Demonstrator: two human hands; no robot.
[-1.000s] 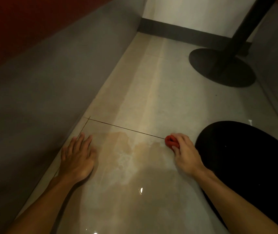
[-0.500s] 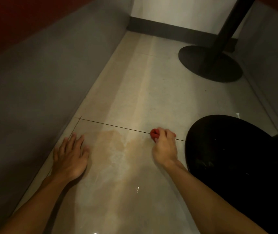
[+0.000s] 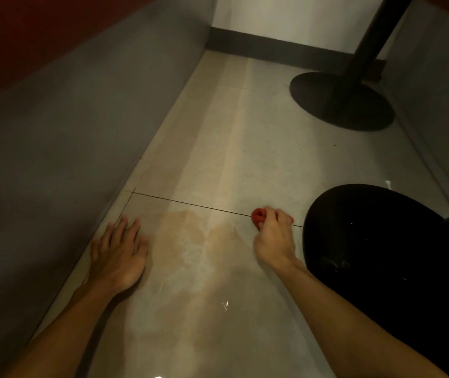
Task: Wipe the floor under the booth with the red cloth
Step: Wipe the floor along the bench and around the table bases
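Right hand (image 3: pixel 273 238) grips the bunched red cloth (image 3: pixel 258 216) on the floor (image 3: pixel 245 132) (near a grout line); left hand (image 3: pixel 119 255) rests flat, fingers spread

Bare floor (image 3: pixel 245 137) runs ahead between 2 grey booth walls (image 3: pixel 436 91); the left wall (image 3: pixel 81 132) stands just beside the left hand (image 3: pixel 118 257). The round table base (image 3: pixel 327 105) and its pole (image 3: pixel 368 42) block the far right. A black-clad knee (image 3: pixel 368 241) crowds the right hand (image 3: pixel 272 241) gripping the red cloth (image 3: pixel 258 216). A skirting board (image 3: pixel 272 50) closes the far end.
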